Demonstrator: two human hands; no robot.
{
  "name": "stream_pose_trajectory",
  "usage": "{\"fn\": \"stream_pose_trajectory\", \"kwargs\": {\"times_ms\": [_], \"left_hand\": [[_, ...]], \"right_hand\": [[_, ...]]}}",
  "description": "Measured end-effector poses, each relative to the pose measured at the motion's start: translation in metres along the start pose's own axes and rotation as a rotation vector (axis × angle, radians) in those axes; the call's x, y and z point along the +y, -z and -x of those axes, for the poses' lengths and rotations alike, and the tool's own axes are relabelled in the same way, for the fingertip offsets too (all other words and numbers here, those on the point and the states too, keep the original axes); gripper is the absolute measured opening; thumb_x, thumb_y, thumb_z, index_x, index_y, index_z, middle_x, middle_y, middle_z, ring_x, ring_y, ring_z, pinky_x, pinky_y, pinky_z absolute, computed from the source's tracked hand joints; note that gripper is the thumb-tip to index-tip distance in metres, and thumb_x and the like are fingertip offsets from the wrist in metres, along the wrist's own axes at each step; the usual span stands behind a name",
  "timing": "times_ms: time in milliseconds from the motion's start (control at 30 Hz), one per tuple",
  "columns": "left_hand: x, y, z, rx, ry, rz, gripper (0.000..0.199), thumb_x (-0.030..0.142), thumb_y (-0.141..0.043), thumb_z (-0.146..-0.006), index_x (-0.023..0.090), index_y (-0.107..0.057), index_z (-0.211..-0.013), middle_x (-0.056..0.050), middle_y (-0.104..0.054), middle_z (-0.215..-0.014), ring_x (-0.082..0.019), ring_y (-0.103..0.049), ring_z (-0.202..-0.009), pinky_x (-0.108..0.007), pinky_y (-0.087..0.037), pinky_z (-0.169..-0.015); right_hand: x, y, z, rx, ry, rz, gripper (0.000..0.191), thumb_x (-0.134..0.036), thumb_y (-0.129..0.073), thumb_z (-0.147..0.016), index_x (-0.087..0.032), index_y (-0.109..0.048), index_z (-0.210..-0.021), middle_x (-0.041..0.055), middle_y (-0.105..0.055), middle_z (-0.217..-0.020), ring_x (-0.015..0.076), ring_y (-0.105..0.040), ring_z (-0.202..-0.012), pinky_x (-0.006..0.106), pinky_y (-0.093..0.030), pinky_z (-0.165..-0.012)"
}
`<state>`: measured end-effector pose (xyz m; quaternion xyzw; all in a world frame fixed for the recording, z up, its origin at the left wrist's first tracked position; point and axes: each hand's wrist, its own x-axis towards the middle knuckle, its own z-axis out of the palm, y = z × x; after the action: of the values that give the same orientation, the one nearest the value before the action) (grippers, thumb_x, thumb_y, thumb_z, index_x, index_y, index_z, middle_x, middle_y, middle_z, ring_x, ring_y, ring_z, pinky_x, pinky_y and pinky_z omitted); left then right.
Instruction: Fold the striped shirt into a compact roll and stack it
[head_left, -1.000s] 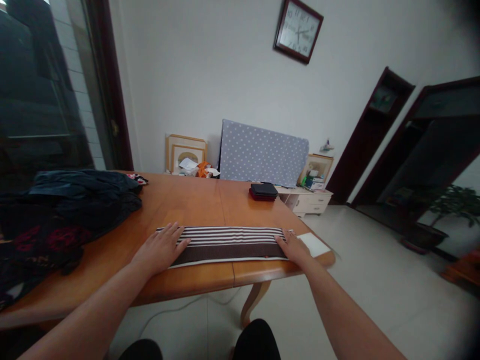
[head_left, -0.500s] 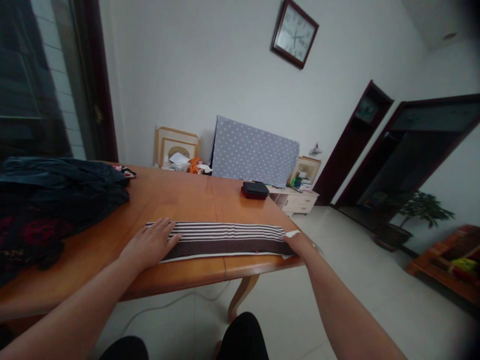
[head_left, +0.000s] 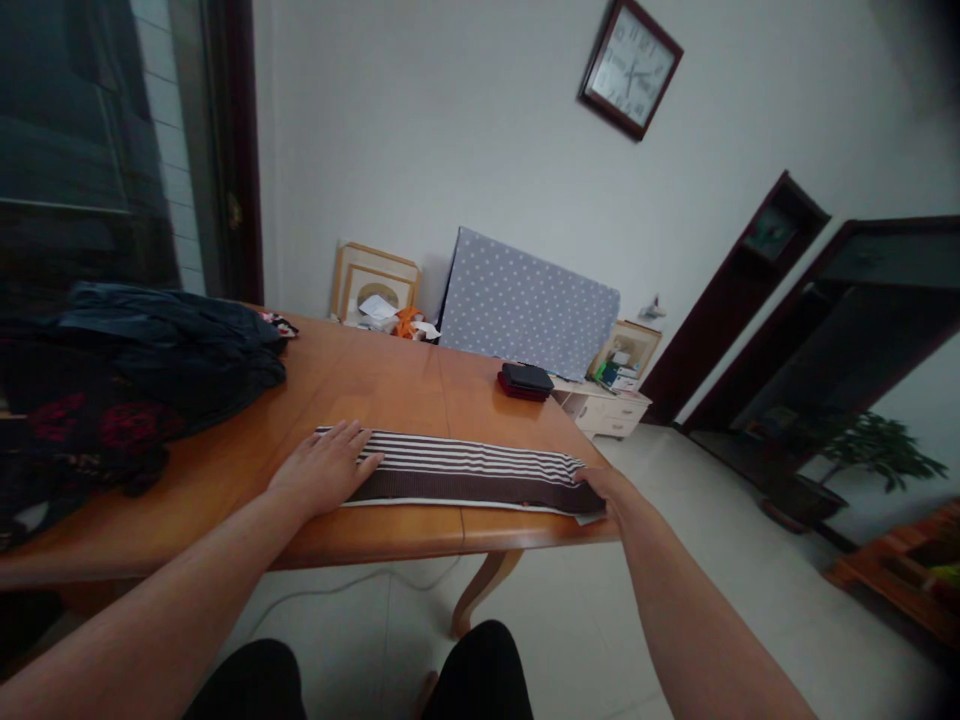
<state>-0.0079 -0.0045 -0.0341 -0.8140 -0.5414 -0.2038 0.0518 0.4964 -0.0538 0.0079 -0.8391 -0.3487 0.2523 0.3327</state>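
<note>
A long folded cloth (head_left: 465, 473), white with dark stripes above and a solid dark brown band below, lies flat along the front edge of the wooden table (head_left: 375, 375). My left hand (head_left: 326, 467) rests palm down on its left end, with the fingers spread. At the cloth's right end my right hand (head_left: 606, 487) grips the edge between thumb and fingers; most of those fingers are hidden beneath or behind the cloth. A small pale tab shows under that right end.
Dark clothes (head_left: 172, 360) are heaped on the table's left side. A black and dark red case (head_left: 526, 381) lies near the far right edge. Behind the table stand a dotted grey panel (head_left: 529, 300), picture frames and a white cabinet (head_left: 611, 410).
The view has turned slightly, so most things appear shifted right. At the right end, the white piece by my right hand no longer shows on top, and the striped corner looks more bunched.
</note>
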Motion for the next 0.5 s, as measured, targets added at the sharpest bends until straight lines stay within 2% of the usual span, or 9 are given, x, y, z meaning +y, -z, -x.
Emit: {"fn": "stream_pose_trajectory", "kwargs": {"times_ms": [100,200,367,433,500], "left_hand": [[0.000,-0.001,0.000,0.006,0.005,0.018,0.062,0.058,-0.039,-0.094,0.019,-0.053,-0.140,-0.014,-0.047,-0.151,-0.034,-0.035,-0.143,-0.052,-0.029,-0.114],[0.001,-0.001,0.001,0.023,0.001,0.028,0.061,0.057,-0.039,-0.095,0.018,-0.054,-0.139,-0.015,-0.047,-0.150,-0.034,-0.035,-0.143,-0.053,-0.030,-0.113],[0.003,0.000,0.003,0.035,0.019,0.040,0.060,0.057,-0.038,-0.095,0.019,-0.054,-0.139,-0.014,-0.047,-0.150,-0.035,-0.036,-0.142,-0.054,-0.030,-0.112],[0.003,0.001,0.003,0.034,0.026,0.052,0.058,0.057,-0.040,-0.095,0.021,-0.055,-0.138,-0.013,-0.047,-0.150,-0.034,-0.035,-0.142,-0.053,-0.029,-0.113],[0.004,0.002,0.004,0.035,0.024,0.051,0.058,0.057,-0.040,-0.095,0.021,-0.055,-0.137,-0.013,-0.048,-0.150,-0.034,-0.035,-0.142,-0.053,-0.029,-0.113]], "right_hand": [[-0.012,0.004,0.009,-0.086,-0.086,-0.137,0.026,-0.030,-0.066,-0.073,-0.018,-0.061,-0.095,0.0078,-0.074,-0.088,0.0215,-0.070,-0.078,0.033,-0.057,-0.065],[-0.023,0.009,0.021,-0.183,-0.098,-0.268,0.019,-0.024,-0.064,-0.074,-0.020,-0.059,-0.091,0.0057,-0.074,-0.085,0.0196,-0.071,-0.079,0.029,-0.057,-0.066],[-0.044,0.009,0.041,-0.298,-0.039,-0.406,0.016,-0.017,-0.061,-0.074,-0.020,-0.058,-0.089,0.0039,-0.074,-0.083,0.0183,-0.072,-0.079,0.028,-0.058,-0.069],[-0.055,0.005,0.048,-0.309,0.002,-0.430,0.018,-0.016,-0.061,-0.072,-0.021,-0.058,-0.089,0.0014,-0.072,-0.079,0.0165,-0.070,-0.073,0.026,-0.058,-0.065],[-0.067,-0.001,0.053,-0.311,0.050,-0.434,0.018,-0.013,-0.062,-0.070,-0.021,-0.056,-0.085,-0.0023,-0.067,-0.068,0.0131,-0.064,-0.059,0.021,-0.053,-0.054]]}}
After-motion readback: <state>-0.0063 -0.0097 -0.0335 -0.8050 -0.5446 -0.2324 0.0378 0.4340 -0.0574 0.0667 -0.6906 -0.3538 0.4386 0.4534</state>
